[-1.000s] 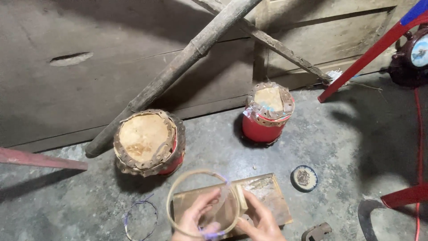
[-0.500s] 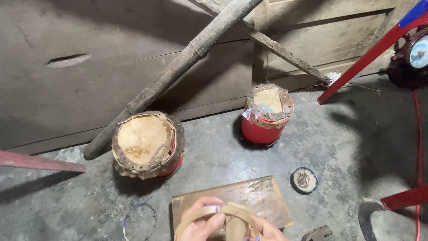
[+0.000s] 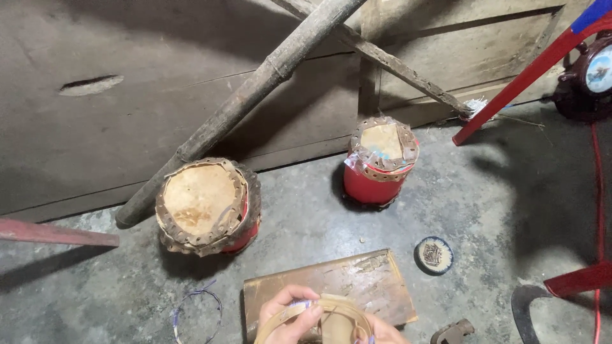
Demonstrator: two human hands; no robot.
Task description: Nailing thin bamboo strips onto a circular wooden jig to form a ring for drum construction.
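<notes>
Rough grey concrete floor (image 3: 478,210); matt wooden board (image 3: 357,286); both red drums (image 3: 207,207) (image 3: 379,162) are topped with pale, dry, matt hide; weathered bamboo pole (image 3: 255,95).

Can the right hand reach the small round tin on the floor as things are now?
Probably yes. The small round tin lies uncovered on the concrete floor, beyond the wooden board, with nothing between it and the right hand. But that hand is busy holding the bamboo hoop together with the left hand.
</notes>
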